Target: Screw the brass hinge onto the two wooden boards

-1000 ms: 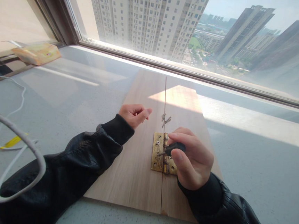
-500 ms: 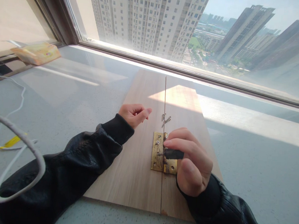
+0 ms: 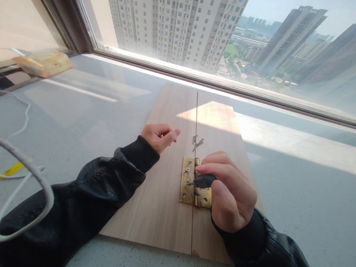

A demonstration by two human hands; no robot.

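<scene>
A brass hinge (image 3: 184, 193) lies opened flat across the seam between two light wooden boards (image 3: 156, 206). My right hand (image 3: 233, 192) grips the black handle of a short screwdriver (image 3: 205, 180), which lies tilted low over the hinge, its tip at a hole in the left leaf. A screw (image 3: 188, 169) with a cross-shaped head sits in that leaf just beyond the tip. Several loose screws (image 3: 198, 144) lie on the boards above the hinge. Curled in a loose fist, my left hand (image 3: 159, 137) rests at the left board; nothing shows between its fingers.
The boards lie on a speckled pale counter (image 3: 300, 194) under a window frame (image 3: 183, 73). A white cable (image 3: 46, 196) loops over my left sleeve, near a yellow tag (image 3: 14, 169). At the far left sits a yellowish soft packet (image 3: 43, 63).
My right hand has shifted slightly, its fingers turning the screwdriver handle. My left hand, the hinge and the loose screws have stayed in place.
</scene>
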